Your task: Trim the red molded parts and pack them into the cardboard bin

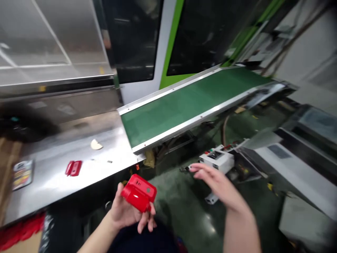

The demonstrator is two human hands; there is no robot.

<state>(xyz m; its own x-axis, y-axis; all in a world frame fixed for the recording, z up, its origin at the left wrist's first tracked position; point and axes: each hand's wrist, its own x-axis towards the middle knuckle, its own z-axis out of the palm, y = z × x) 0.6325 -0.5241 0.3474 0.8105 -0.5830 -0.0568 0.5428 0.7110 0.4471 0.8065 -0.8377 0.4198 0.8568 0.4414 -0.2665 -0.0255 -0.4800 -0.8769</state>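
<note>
My left hand (131, 214) is closed around a glossy red plastic housing (140, 193), which has a rounded side and small slots in its flat face. The thumb presses one end and the fingers curl under it. Off to the right, my right hand (213, 181) is open, its fingers stretched out with nothing in them. It hangs in the air in front of a white control box (218, 158), apart from the red housing. Another red plastic part (73, 168) lies on the metal table (55, 179) at the left.
A green conveyor belt (184, 102) slopes from the table's right end toward the back right. On the table are a cream half-round piece (96, 144) and a colourful printed box (22, 174). Red pieces (22, 230) sit in a carton at lower left. Grey machinery (295, 158) stands right.
</note>
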